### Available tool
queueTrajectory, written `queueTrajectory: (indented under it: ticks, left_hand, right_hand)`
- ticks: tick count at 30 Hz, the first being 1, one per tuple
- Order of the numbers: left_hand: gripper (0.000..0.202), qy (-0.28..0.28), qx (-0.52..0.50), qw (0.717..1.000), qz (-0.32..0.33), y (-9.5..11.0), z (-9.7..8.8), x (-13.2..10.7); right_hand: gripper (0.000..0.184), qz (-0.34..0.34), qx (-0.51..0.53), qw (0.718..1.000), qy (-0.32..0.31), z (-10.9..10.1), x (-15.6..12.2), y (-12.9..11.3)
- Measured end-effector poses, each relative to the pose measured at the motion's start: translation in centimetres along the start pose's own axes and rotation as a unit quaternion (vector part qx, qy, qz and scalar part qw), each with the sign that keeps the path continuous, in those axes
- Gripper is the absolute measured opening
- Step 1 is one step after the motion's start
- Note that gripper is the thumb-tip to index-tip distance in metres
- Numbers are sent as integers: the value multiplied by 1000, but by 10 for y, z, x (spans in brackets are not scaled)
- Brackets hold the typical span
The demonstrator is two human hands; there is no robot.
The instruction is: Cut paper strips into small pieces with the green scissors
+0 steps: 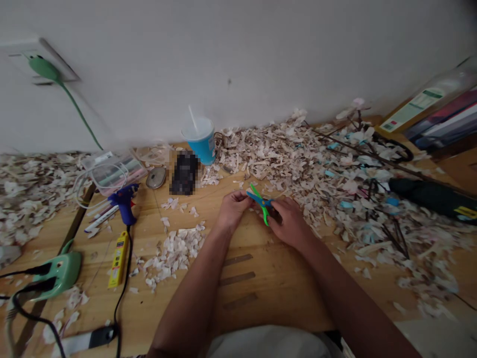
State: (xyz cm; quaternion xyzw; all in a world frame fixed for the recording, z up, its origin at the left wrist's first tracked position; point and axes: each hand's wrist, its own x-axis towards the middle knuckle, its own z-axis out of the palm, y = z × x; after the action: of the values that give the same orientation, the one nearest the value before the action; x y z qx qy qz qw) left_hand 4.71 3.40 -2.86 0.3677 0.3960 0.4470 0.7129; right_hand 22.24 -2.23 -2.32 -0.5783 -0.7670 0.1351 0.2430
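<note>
Scissors (262,205) are small, craft-type, w/ bright green handles/loops and blue along the blades, tilted so one green bit sticks up toward the wall. They sit mid-surface, just in front of the big heap of pale scraps (298,154). Right hand (288,221) has its grip wrapped round the green handle end, fingers curled tight on it. Left hand (233,209) pinches sth tiny right at the blade tips, fingertips pressed together; can't tell what the bit is, too small & blurry. Both hands nearly touching each other over bare wood surface (238,268).

Other stuff: smaller pile of whitish cut pieces (173,251) just left of the left forearm. Blue glue gun (124,201) further left, w/ a yellow cutter (118,259) below it & a black cord alongside. Blue cup (201,139) w/ straw stands by the wall, behind the hands. Green power strip (61,273) at far left edge.
</note>
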Motion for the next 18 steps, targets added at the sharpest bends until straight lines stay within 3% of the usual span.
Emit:
queueTrajectory:
  ticks: [9,18]
  left_hand:
    - [23,20,-8,1000,-6,-6,-4,3]
    - [15,4,74,997,19,1,-6,1]
  right_hand:
    - [5,4,-13,1000,-1,6,-2,3]
    - [10,12,-34,999,15,3,-4,-1]
